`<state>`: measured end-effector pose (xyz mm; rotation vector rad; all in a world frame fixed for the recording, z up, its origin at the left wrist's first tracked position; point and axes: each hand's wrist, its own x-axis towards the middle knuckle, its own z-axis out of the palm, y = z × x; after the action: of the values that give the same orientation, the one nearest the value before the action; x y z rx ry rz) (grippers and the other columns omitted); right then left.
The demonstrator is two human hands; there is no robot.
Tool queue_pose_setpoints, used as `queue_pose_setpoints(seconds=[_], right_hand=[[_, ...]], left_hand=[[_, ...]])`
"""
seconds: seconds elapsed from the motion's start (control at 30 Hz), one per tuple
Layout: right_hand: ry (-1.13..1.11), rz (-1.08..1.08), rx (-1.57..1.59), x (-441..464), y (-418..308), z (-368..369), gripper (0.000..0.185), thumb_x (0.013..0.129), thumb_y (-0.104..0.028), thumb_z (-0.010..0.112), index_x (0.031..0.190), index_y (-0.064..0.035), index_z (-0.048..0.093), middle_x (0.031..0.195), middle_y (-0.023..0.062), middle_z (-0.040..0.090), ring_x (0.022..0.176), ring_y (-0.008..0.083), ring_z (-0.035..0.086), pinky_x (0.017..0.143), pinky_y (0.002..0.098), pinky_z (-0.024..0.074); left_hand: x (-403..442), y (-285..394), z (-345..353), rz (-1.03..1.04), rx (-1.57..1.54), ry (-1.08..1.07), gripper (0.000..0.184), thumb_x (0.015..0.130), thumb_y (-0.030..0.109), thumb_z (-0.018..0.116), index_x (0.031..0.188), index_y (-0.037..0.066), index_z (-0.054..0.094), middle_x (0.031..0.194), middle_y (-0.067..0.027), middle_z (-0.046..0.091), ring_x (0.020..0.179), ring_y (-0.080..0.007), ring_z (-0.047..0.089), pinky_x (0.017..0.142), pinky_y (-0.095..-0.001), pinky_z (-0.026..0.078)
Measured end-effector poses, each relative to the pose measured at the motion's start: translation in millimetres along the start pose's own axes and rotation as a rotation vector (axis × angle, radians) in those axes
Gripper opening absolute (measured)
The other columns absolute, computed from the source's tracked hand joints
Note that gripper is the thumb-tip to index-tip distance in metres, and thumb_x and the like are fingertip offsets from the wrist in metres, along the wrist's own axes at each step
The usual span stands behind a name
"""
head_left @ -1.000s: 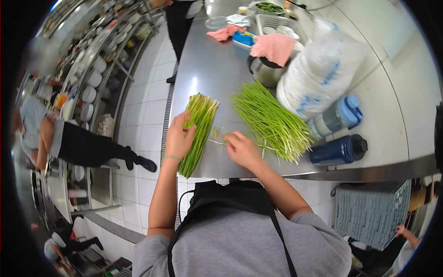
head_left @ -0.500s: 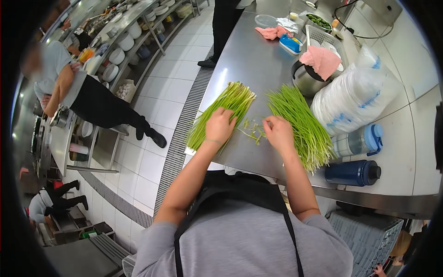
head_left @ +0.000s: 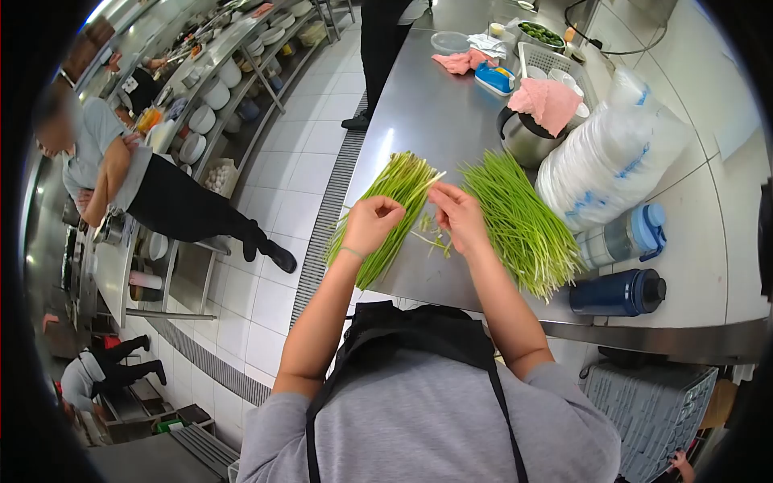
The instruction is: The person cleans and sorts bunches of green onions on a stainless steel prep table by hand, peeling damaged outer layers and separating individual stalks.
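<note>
We hold our bare left hand over a long bundle of thin yellow-green stalks. Our bare right hand is pinched near its far end.

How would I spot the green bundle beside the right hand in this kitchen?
Find the steel counter, then the dark blue bottle near its edge. Beside that lies the bundle of green stalks, next to the right hand. Its pale ends point toward the bottle; the other bundle's point away from the person.

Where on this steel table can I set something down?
Between far pink cloth, steel jug and left green bunch; also at the near edge, below the scraps, left of the right bunch. Crowded on the right: jug, bagged stack, navy bottle.
</note>
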<state>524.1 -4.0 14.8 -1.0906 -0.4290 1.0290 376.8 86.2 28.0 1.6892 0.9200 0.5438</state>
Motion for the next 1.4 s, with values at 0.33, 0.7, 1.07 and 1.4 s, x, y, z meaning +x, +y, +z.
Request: queue_pose_setpoints(seconds=[0.33, 0.7, 1.07, 1.4], right_hand=[[-0.154, -0.124, -0.339, -5.2, -8.7, 16.0, 0.014, 0.077, -0.017, 0.062, 0.078, -0.0030, 0.063, 0.061, -0.0022, 0.053, 0.049, 0.0032, 0.043, 0.044, 0.0183, 0.0332], [-0.022, 0.025, -0.089, -5.0, -11.5, -20.4, 0.013, 0.081, -0.016, 0.057, 0.084, -0.0036, 0.061, 0.067, 0.0013, 0.056, 0.054, 0.0079, 0.053, 0.050, 0.0206, 0.0434], [0.098, -0.764, -0.746, -23.8, -28.5, -19.2, 0.017, 0.074, -0.008, 0.062, 0.091, -0.0078, 0.060, 0.098, 0.0072, 0.053, 0.086, 0.0190, 0.055, 0.069, 0.0311, 0.0458], [-0.083, -0.732, -0.943, -28.4, -11.8, -24.3, 0.014, 0.073, -0.007, 0.057, 0.087, -0.0041, 0.057, 0.084, 0.0079, 0.054, 0.080, 0.0248, 0.052, 0.072, 0.0375, 0.0404]], left_hand=[[-7.2, 8.4, -10.6, 0.003, -0.157, -0.118, 0.015, 0.076, 0.010, 0.059, 0.083, -0.004, 0.060, 0.063, -0.0032, 0.058, 0.054, -0.0066, 0.052, 0.048, -0.0202, 0.041], [-11.5, 18.6, -10.0, -0.205, -0.169, -0.134, 0.023, 0.080, 0.023, 0.058, 0.085, 0.000, 0.061, 0.068, 0.0004, 0.054, 0.052, -0.0047, 0.043, 0.045, -0.0198, 0.036], [-14.6, 33.1, -1.9, -0.195, -0.064, -0.324, 0.018, 0.072, 0.021, 0.066, 0.070, 0.003, 0.065, 0.060, 0.0017, 0.055, 0.052, -0.0050, 0.039, 0.049, -0.0212, 0.031], [-2.5, 6.4, -7.9, -0.105, 0.025, -0.404, 0.015, 0.076, 0.017, 0.060, 0.073, 0.003, 0.063, 0.064, 0.0012, 0.058, 0.044, -0.0014, 0.038, 0.040, -0.0181, 0.028]])
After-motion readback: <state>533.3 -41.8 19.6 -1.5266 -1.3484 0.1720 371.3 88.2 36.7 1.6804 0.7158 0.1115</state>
